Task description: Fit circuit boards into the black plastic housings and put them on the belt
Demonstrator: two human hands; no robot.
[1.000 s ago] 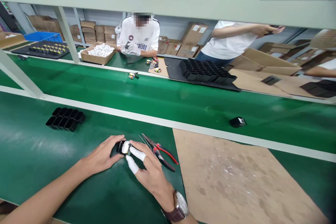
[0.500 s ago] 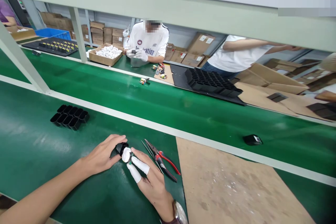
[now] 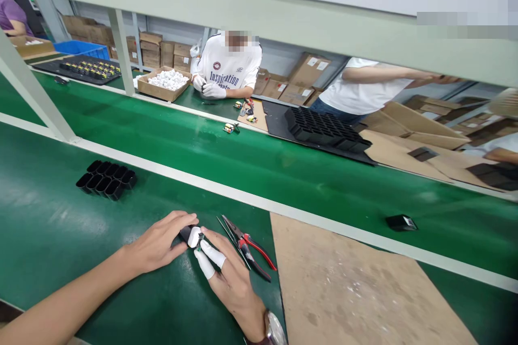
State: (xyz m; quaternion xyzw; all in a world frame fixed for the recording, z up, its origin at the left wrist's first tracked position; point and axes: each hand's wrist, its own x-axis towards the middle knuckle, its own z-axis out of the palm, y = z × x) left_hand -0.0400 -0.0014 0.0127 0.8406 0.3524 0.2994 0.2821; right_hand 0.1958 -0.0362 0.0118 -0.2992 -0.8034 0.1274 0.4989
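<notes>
Between thumb and fingers, my left hand (image 3: 162, 242) grips a small black plastic housing (image 3: 185, 234), held just above the green bench. My right hand (image 3: 230, 272), with white finger cots on two fingers and a watch at the wrist, pinches a small circuit board (image 3: 200, 242) with a white pad (image 3: 193, 236) on it. The white pad sits at the mouth of the housing; how far the board reaches inside is hidden. Right of my hands lie red-and-black long-nose pliers (image 3: 249, 248) and metal tweezers (image 3: 232, 240).
Several black housings (image 3: 106, 179) stand grouped on the bench at left. Cardboard (image 3: 364, 280) covers the right side. Beyond a pale rail runs a green conveyor belt (image 3: 259, 156) carrying a black unit (image 3: 401, 222) and a circuit board (image 3: 230, 128). A co-worker (image 3: 229, 67) sits opposite.
My two hands have come slightly closer, and the white pad now meets the housing's mouth. On the belt, the black unit and the circuit board have shifted right.
</notes>
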